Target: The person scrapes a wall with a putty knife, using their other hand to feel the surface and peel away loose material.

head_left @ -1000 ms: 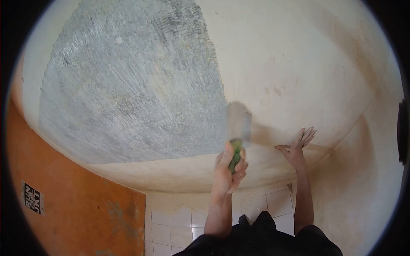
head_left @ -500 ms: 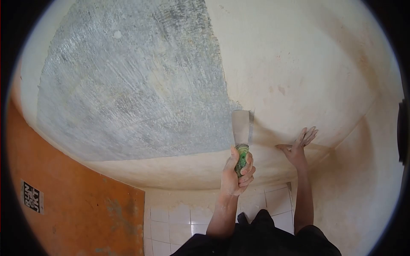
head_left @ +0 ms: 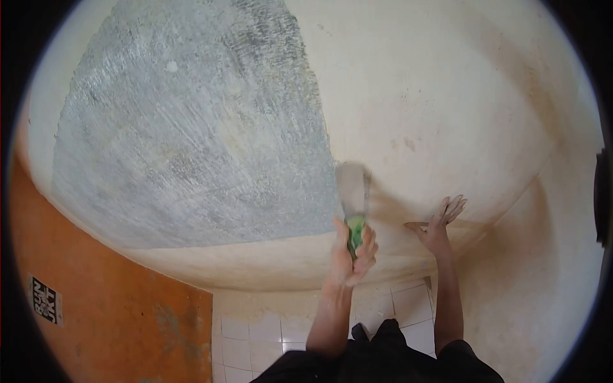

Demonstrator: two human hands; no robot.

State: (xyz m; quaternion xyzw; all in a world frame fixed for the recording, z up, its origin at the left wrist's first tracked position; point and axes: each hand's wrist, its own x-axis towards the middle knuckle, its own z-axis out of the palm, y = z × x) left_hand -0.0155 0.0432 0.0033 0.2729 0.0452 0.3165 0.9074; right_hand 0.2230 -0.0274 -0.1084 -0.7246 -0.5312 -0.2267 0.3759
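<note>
My left hand is closed round the green handle of a putty knife, thumb along its left side. The broad blade points up and is smeared by motion. It overlaps the right edge of a rough grey patch on the cream wall. To the right, my right hand lies against the wall, its fingers stretched up and its thumb out to the left. Nothing shows in that hand.
An orange surface with a black-and-white sticker is at the lower left. White floor tiles lie below the wall. Another wall meets it at a corner on the right.
The whole view has shifted slightly, with the wall a little further left and lower. The putty knife, now blurred, sits slightly higher against the patch. My right hand keeps its place on the wall.
</note>
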